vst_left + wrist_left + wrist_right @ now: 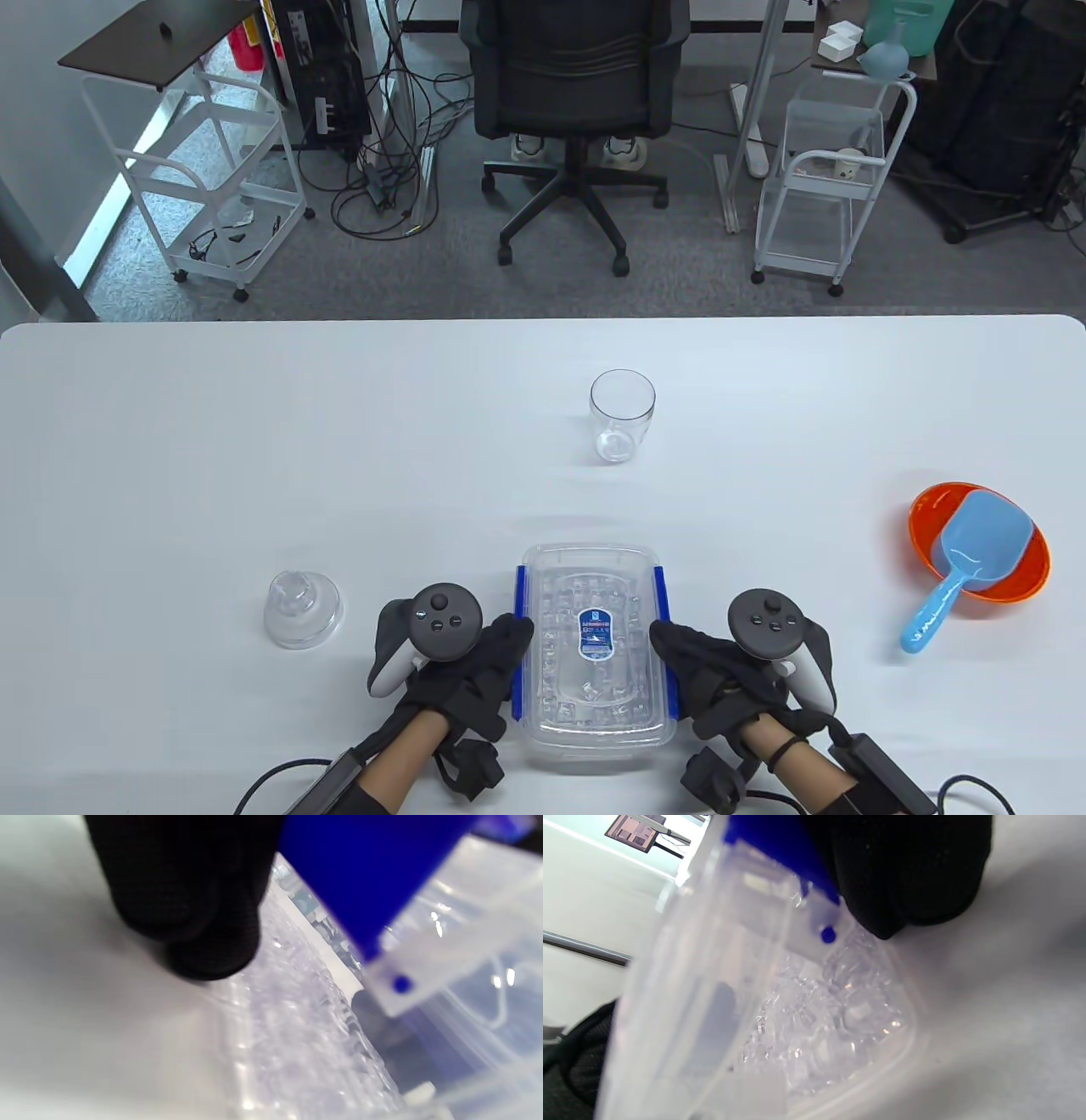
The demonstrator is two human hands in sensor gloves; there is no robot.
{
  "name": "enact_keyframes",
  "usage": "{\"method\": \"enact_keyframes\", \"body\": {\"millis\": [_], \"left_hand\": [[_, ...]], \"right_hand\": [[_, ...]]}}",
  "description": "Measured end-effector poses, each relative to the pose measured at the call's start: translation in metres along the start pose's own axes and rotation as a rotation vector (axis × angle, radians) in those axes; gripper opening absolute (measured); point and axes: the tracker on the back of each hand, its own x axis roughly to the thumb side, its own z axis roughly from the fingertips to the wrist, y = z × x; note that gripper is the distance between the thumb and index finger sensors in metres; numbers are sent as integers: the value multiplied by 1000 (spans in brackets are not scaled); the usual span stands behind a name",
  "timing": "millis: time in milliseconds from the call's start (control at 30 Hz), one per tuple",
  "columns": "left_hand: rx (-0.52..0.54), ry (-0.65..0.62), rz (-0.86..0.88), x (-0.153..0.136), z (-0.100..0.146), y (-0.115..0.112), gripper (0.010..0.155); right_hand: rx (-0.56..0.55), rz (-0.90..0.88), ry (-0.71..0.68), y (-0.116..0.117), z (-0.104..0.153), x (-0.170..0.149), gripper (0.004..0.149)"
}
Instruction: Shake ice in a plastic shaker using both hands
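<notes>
Black-gloved, our left hand [475,671] and right hand [713,671] press curled grips on the ice box's [591,730] blue clips at the worktop's [170,441] near edge.

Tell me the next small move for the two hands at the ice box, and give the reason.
Probably flip both blue side latches up. The left hand and right hand have fingers at the left latch and right latch of the lidded ice box, while the clear cup stands empty, so the ice must come out first.
</notes>
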Motion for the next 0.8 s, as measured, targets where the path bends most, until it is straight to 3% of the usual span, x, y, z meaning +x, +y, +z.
{"method": "enact_keyframes", "body": {"millis": [67,100,200,333,467,800], "left_hand": [[-26,20,132,-1,1,-3,61],[22,45,96,2,1,-1,61],[-19,36,-70,9,-1,1,61],[-10,67,-58,10,0,1,60],[-14,71,-81,10,1,1,60],[13,125,-181,10,5,14,60]], "right_hand": [[5,-27,-3,1,0,1,66],[-8,13,-1,1,0,2,66],[1,-25,8,-1,-1,-1,65],[-15,-150,74,-5,1,-13,60],[-42,34,112,-6,3,-1,61],[-88,159,130,-16,9,8,63]]}}
